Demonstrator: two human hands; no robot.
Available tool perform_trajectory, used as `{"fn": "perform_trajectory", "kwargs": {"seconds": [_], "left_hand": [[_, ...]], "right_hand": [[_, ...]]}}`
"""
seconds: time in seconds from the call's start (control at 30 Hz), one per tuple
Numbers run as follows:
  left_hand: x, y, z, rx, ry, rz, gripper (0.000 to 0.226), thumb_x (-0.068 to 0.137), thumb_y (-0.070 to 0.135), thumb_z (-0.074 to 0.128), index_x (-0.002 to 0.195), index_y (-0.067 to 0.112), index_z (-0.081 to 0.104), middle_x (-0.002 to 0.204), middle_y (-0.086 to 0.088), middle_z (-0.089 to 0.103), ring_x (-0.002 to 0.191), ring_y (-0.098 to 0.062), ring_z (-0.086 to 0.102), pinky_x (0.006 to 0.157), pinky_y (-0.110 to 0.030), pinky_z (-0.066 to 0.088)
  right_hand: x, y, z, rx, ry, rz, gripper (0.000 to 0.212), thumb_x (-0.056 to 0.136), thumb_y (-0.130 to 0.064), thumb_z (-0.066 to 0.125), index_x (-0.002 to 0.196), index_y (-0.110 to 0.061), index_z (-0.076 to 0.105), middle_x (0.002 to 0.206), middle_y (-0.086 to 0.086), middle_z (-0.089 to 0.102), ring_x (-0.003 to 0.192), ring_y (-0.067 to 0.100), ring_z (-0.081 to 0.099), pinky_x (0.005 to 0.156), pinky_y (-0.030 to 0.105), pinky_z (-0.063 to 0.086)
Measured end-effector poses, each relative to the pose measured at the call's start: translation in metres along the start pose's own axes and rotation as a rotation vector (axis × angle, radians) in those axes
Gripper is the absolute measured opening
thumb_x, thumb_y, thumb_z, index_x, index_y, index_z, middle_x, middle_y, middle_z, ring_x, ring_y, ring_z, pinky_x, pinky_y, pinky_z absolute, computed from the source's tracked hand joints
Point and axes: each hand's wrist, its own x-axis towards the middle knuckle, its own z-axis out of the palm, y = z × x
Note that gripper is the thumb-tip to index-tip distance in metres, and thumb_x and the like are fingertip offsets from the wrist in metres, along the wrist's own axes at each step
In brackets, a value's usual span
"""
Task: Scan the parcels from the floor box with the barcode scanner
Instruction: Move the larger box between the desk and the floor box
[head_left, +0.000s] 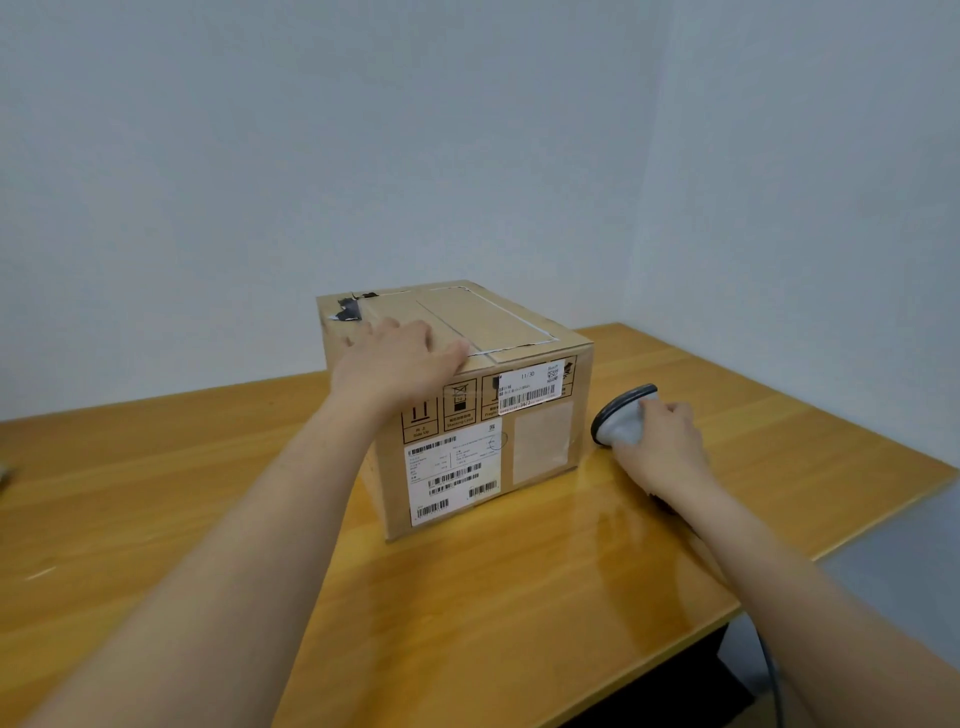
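A brown cardboard parcel (540, 441) stands on the wooden table (467, 613), its near side carrying white barcode labels (453, 478) and printed handling symbols. My left hand (402, 358) lies flat on the parcel's top near the front edge, fingers spread. To the right of the parcel, my right hand (662, 449) is closed around a grey barcode scanner (621, 415), whose dark-rimmed head points towards the parcel's right side. The scanner rests low, close to the tabletop. The floor box is out of view.
The table's right edge (883, 514) runs diagonally close to my right arm, with grey floor beyond it. A cable (774, 675) hangs below the table edge. White walls meet in a corner behind the parcel. A small object shows at the far left edge (5, 475).
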Motion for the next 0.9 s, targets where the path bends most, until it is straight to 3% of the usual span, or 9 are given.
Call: {"fn": "perform_trajectory", "kwargs": {"seconds": [0.1, 0.2, 0.3, 0.43, 0.57, 0.67, 0.73, 0.8, 0.9], "left_hand": [[-0.003, -0.001, 0.001, -0.116, 0.077, -0.153, 0.066, 0.09, 0.055, 0.036, 0.141, 0.014, 0.039, 0.15, -0.016, 0.033, 0.139, -0.037, 0.024, 0.111, -0.054, 0.022], [-0.003, -0.004, 0.002, -0.272, 0.103, -0.246, 0.069, 0.09, 0.051, 0.041, 0.144, 0.009, 0.03, 0.15, -0.019, 0.028, 0.138, -0.039, 0.023, 0.11, -0.056, 0.025], [-0.003, -0.005, 0.002, -0.397, 0.105, -0.312, 0.076, 0.088, 0.051, 0.047, 0.145, 0.005, 0.026, 0.147, -0.02, 0.03, 0.134, -0.04, 0.028, 0.108, -0.051, 0.031], [-0.006, -0.005, 0.001, -0.502, 0.094, -0.363, 0.088, 0.085, 0.054, 0.053, 0.148, 0.004, 0.016, 0.147, -0.021, 0.028, 0.132, -0.04, 0.035, 0.104, -0.045, 0.034], [-0.01, -0.007, 0.0, -0.646, 0.06, -0.414, 0.097, 0.082, 0.056, 0.061, 0.147, 0.002, 0.013, 0.143, -0.02, 0.035, 0.129, -0.037, 0.041, 0.097, -0.043, 0.041], [-0.013, -0.008, -0.004, -0.746, -0.004, -0.465, 0.095, 0.08, 0.058, 0.063, 0.141, -0.002, 0.02, 0.13, -0.015, 0.049, 0.121, -0.035, 0.049, 0.084, -0.042, 0.044], [-0.017, -0.009, -0.007, -0.772, -0.074, -0.46, 0.088, 0.078, 0.06, 0.064, 0.134, -0.001, 0.035, 0.12, -0.013, 0.057, 0.109, -0.036, 0.056, 0.073, -0.04, 0.045], [-0.023, -0.011, -0.01, -0.808, -0.117, -0.46, 0.077, 0.075, 0.061, 0.068, 0.122, 0.004, 0.048, 0.11, -0.017, 0.064, 0.099, -0.038, 0.061, 0.075, -0.046, 0.051], [-0.035, -0.011, -0.016, -0.837, -0.142, -0.446, 0.067, 0.073, 0.058, 0.071, 0.11, 0.005, 0.052, 0.103, -0.02, 0.067, 0.094, -0.042, 0.064, 0.083, -0.062, 0.05]], "right_hand": [[0.001, -0.016, -0.01, 0.217, 0.205, -0.155, 0.058, 0.093, -0.029, 0.056, 0.144, -0.008, 0.039, 0.144, 0.016, 0.039, 0.133, 0.032, 0.039, 0.108, 0.041, 0.033], [0.001, -0.037, -0.018, 0.487, 0.076, -0.219, 0.068, 0.097, -0.046, 0.045, 0.153, -0.016, 0.023, 0.158, 0.006, 0.026, 0.144, 0.022, 0.029, 0.116, 0.041, 0.026], [0.002, -0.053, -0.019, 0.712, -0.12, -0.131, 0.073, 0.096, -0.055, 0.04, 0.156, -0.022, 0.015, 0.161, -0.004, 0.021, 0.148, 0.017, 0.021, 0.118, 0.037, 0.02], [-0.005, -0.063, -0.012, 0.715, -0.247, -0.109, 0.089, 0.076, -0.077, 0.038, 0.149, -0.026, 0.032, 0.151, -0.005, 0.043, 0.14, 0.021, 0.037, 0.115, 0.044, 0.029], [-0.01, -0.057, -0.014, 0.708, -0.175, -0.11, 0.054, 0.094, -0.059, 0.034, 0.13, -0.023, 0.052, 0.13, -0.005, 0.057, 0.122, 0.018, 0.05, 0.103, 0.039, 0.04], [-0.013, -0.052, -0.02, 0.754, -0.2, -0.068, 0.075, 0.073, -0.085, 0.028, 0.111, -0.031, 0.065, 0.12, -0.005, 0.065, 0.114, 0.02, 0.059, 0.104, 0.046, 0.043], [-0.016, -0.047, -0.025, 0.763, -0.237, -0.041, 0.078, 0.067, -0.092, 0.025, 0.105, -0.038, 0.066, 0.125, -0.005, 0.064, 0.117, 0.02, 0.058, 0.105, 0.05, 0.042], [-0.022, -0.043, -0.031, 0.787, -0.282, -0.003, 0.068, 0.074, -0.088, 0.027, 0.114, -0.043, 0.059, 0.133, -0.009, 0.058, 0.122, 0.022, 0.053, 0.103, 0.053, 0.041], [-0.028, -0.037, -0.032, 0.847, -0.38, 0.09, 0.071, 0.075, -0.083, 0.036, 0.131, -0.041, 0.042, 0.138, -0.009, 0.051, 0.123, 0.029, 0.049, 0.09, 0.062, 0.042]]}}
